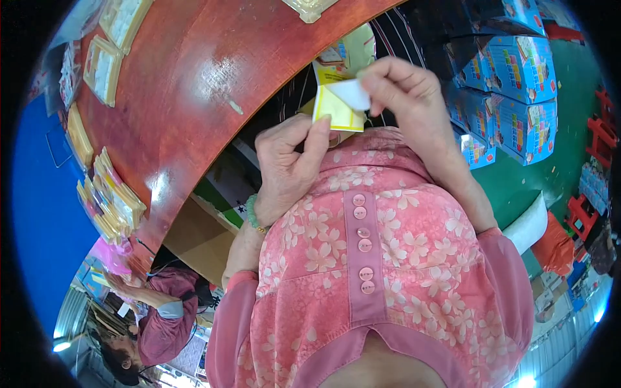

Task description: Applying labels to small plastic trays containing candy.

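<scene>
In front of my chest, my left hand point(288, 152) pinches the lower left edge of a small square paper slip with a yellow border point(333, 113). My right hand point(411, 94) is closed on a white corner or leaf point(351, 94) that lifts from the slip's upper right. Whether this is a sticker backing or a separate sheet, I cannot tell. Just beyond the slip, past the table's edge, lies a yellow printed piece point(333, 58), partly covered by the slip and my right fingers.
A reddish-brown table point(194, 84) curves across the left, with wood-edged packs point(103, 68) and a stack of packs point(110, 197) along its far side. Blue printed boxes point(521, 71) are piled at right on the green floor. Another person point(171, 323) works at lower left, handling something pink.
</scene>
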{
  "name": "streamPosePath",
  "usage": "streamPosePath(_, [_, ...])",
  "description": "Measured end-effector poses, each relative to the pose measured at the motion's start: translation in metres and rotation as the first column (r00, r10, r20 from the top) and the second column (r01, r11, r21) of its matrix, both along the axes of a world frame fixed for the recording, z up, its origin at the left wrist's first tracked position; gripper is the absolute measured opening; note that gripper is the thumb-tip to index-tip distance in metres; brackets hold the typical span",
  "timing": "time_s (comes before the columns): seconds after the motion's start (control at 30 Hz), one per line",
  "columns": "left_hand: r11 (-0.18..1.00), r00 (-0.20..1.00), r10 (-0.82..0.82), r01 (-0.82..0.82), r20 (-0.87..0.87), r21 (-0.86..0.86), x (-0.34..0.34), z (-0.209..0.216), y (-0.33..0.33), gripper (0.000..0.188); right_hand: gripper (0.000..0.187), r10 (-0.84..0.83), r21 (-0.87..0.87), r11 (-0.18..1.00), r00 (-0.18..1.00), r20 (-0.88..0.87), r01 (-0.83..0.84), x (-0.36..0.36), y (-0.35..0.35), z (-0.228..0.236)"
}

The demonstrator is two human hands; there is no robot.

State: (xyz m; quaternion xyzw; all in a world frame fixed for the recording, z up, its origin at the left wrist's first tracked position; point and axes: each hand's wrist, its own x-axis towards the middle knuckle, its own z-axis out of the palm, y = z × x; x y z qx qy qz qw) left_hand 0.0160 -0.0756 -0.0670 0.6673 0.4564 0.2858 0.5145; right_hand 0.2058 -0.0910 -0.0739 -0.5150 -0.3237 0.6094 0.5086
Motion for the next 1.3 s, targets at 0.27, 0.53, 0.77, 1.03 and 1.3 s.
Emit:
streamPosePath(0.27, [0.983, 0.990, 0.144, -0.144, -0.002, -0.111, -0.026, -0.021, -0.004, 0.017, 0.012, -0.227, 0.193, 0.966, 0.922, 0.313, 0.173, 0.072, 0.027, -0.031])
streamPosePath(0.53, [0.864, 0.899, 0.405, -0.436, -0.166, -0.250, -0.053, -0.032, 0.011, 0.017, 0.015, -0.596, 0.451, 0.790, 0.694, 0.405, 0.415, 0.195, 0.026, -0.018])
streamPosePath(0.77, [0.791, 0.852, 0.503, -0.521, -0.146, -0.321, -0.090, -0.045, 0.020, 0.022, 0.016, -0.523, 0.284, 0.852, 0.682, 0.511, 0.440, 0.184, -0.015, 0.034])
streamPosePath(1.03, [0.944, 0.937, -0.322, 0.329, -0.133, 0.032, -0.046, 0.050, 0.002, 0.022, 0.011, -0.479, 0.233, 0.877, 0.714, 0.510, 0.421, 0.111, -0.038, 0.058])
streamPosePath(1.3, [0.938, 0.926, -0.338, 0.346, 0.168, -0.026, 0.016, 0.073, 0.003, 0.016, 0.005, -0.291, 0.262, 0.952, 0.719, 0.631, 0.156, 0.049, -0.042, 0.077])
